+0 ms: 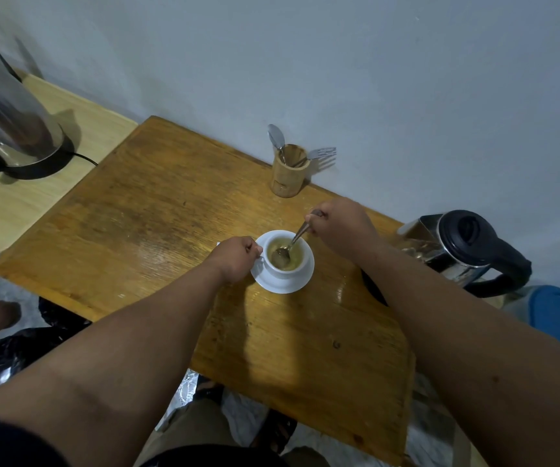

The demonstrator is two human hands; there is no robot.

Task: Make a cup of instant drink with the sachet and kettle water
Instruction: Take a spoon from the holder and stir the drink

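Observation:
A white cup (287,269) stands on a white saucer (300,284) in the middle of the wooden table (157,210). Yellowish-brown liquid fills the cup. My left hand (236,262) is closed on the cup's handle at its left side. My right hand (337,224) pinches the handle of a metal spoon (288,249), whose bowl dips into the liquid. A steel kettle with a black lid and handle (463,249) stands at the table's right edge, behind my right forearm. A small white corner, perhaps the sachet, peeks out behind my left hand (218,244).
A wooden holder (288,175) with a spoon and a fork stands by the wall. A second steel kettle (9,119) sits on its base on a paler table at the left. Black plastic bags lie on the floor at lower left.

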